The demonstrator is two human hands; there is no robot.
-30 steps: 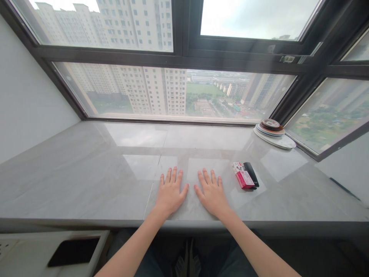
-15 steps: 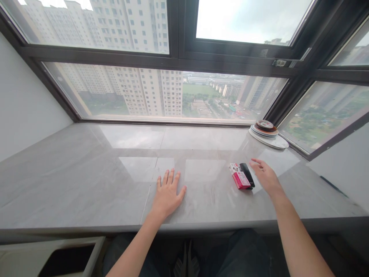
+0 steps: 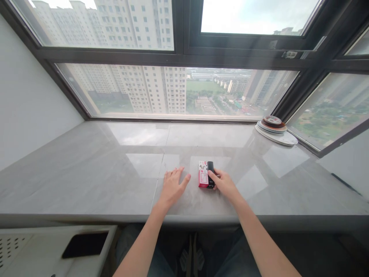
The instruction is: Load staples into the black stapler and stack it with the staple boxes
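A small pink-and-white box (image 3: 203, 175) and a black stapler (image 3: 210, 169) lie side by side on the grey stone sill (image 3: 95, 181), in front of me and right of centre. My right hand (image 3: 225, 184) grips the stapler from its right side, thumb on top and fingers along its far edge. The box touches the stapler's left side. My left hand (image 3: 174, 186) is left of the box, apart from it, with its fingers stretched out low over the sill. Nothing is in that hand.
A stack of plates (image 3: 275, 130) stands at the sill's back right corner by the dark window frame (image 3: 305, 82). Below the front edge at left is a white unit (image 3: 43, 250) with a dark panel. A thin dark strip (image 3: 346, 184) lies by the right wall.
My right hand has moved left and taken hold of the stapler. Stapler and box have shifted left together and turned straighter. My left hand has tilted, and the view has shifted slightly.
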